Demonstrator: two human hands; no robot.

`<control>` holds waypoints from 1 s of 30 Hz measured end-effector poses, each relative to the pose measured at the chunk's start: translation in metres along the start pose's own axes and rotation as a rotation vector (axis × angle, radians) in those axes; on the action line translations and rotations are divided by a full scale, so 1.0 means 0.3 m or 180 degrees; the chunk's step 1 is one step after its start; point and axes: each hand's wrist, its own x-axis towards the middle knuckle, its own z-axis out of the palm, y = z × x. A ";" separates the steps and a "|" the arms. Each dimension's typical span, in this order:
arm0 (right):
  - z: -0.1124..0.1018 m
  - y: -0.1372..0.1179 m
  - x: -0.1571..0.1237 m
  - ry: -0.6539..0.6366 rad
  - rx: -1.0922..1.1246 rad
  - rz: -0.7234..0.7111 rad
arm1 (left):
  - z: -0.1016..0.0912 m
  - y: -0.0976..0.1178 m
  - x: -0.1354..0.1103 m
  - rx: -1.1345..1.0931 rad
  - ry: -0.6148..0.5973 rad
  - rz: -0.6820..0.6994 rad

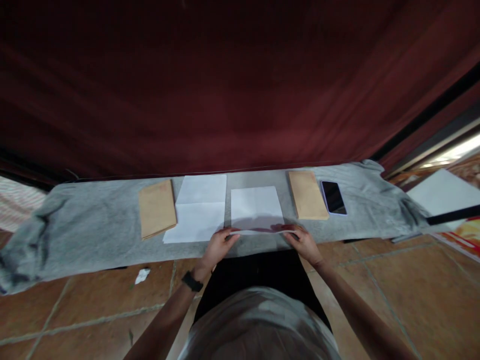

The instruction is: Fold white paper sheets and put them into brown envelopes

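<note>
A white sheet of paper (257, 206) lies on the grey cloth (93, 225) in front of me. My left hand (219, 246) pinches its near left corner, fingers closed on the lifted near edge. My right hand (303, 241) grips the near right corner the same way. The near edge is raised a little off the cloth and curls toward the far side. My left wrist carries a black watch (192, 281).
A stack of white sheets (198, 210) lies left of the paper. Brown envelopes (156, 207) lie at the left and more brown envelopes (306, 194) at the right. A black phone (333, 197) rests right of those. A dark red curtain (225, 90) hangs behind. A tiled floor (393, 295) lies below.
</note>
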 end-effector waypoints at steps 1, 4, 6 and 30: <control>0.000 -0.004 0.012 0.0062 0.0067 0.0127 | 0.001 0.001 0.011 -0.0125 0.0095 -0.0128; 0.006 -0.016 0.039 0.0187 0.0277 0.0445 | 0.002 -0.002 0.038 -0.0444 0.0268 -0.0348; 0.010 -0.028 0.051 0.0232 0.0458 0.0598 | 0.001 -0.006 0.046 -0.0594 0.0153 -0.0382; -0.190 -0.209 0.533 0.1717 0.0595 0.0000 | -0.031 0.184 0.321 -0.1068 0.1447 -0.0478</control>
